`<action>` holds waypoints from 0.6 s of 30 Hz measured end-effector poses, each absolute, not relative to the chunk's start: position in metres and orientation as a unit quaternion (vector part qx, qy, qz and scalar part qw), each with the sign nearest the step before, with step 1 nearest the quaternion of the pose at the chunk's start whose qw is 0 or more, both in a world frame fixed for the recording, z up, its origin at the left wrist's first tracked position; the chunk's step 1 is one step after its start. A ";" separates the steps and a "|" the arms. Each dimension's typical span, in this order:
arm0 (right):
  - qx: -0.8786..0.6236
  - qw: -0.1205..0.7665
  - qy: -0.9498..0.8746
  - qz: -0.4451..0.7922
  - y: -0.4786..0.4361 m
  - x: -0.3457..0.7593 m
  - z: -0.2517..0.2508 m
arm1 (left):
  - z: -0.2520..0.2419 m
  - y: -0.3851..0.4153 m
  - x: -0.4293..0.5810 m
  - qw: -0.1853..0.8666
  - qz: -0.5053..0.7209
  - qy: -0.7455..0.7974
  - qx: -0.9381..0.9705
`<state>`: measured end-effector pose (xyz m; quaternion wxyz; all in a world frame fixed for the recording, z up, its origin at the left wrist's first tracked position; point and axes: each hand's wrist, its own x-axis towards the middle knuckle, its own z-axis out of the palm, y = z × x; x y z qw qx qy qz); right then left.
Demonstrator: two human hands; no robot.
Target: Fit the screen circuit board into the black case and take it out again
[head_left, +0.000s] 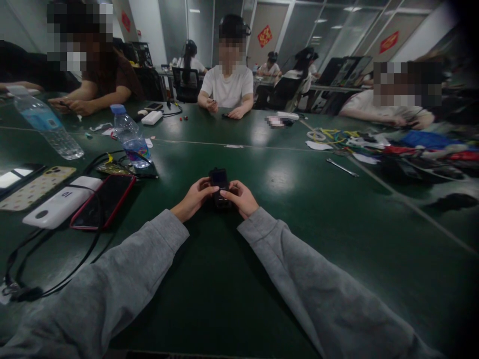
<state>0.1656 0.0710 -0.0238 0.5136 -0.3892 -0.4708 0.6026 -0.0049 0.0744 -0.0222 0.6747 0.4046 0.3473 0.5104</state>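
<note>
Gripping a small black device [219,178] at the centre of the head view, my left hand [195,198] and right hand [244,199] hold it from either side. At the frame's left, a red-edged phone [107,199] lies beside a white power bank [62,203].

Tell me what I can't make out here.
Black device, head view: anything on its screen is too dark and small to read.
Left hand and right hand, head view: the device hides part of their grip.
Cable pile, head view: too blurred to separate.
Gray sleeves, head view: cut off by the bottom edge.
</note>
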 end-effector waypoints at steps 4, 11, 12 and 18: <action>-0.385 0.516 -0.474 0.601 0.071 0.165 -0.023 | -0.022 0.074 -0.004 0.669 0.516 0.344 0.410; -0.388 0.516 -0.476 0.598 0.070 0.164 -0.022 | -0.022 0.074 -0.003 0.661 0.521 0.348 0.414; -0.387 0.516 -0.477 0.597 0.071 0.164 -0.022 | -0.022 0.074 -0.003 0.659 0.522 0.348 0.415; -0.384 0.515 -0.476 0.600 0.072 0.165 -0.025 | -0.022 0.074 -0.003 0.657 0.521 0.351 0.417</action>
